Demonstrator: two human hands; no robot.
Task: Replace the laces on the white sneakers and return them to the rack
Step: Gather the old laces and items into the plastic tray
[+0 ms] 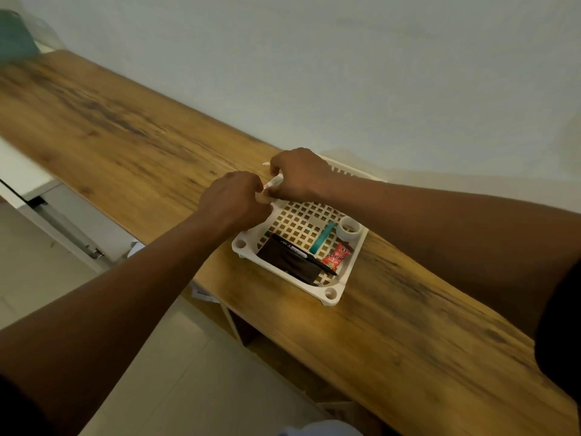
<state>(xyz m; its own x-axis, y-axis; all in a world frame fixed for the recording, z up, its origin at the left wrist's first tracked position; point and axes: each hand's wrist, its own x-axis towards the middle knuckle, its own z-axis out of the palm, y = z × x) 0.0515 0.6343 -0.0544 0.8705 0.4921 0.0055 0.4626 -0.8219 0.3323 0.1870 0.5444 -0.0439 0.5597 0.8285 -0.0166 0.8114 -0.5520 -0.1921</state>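
Observation:
Both my hands meet over the far left corner of a white lattice tray (pixel 330 292) on a long wooden shelf top (pixel 125 143). My left hand (pixel 234 198) and my right hand (pixel 298 174) pinch a small pale object (pixel 273 182) between them; it is thin, with a whitish tip poking out past my right hand. What it is I cannot tell, as my fingers hide most of it. No sneakers or laces can be made out with certainty.
The tray holds a dark brown wallet (pixel 287 261), a black pen (pixel 306 254), a teal strip (pixel 320 237), a red sachet (pixel 336 254) and a small white cup (pixel 349 229). A pale wall runs behind the shelf. White cabinet (pixel 47 202) and tiled floor lie to the left.

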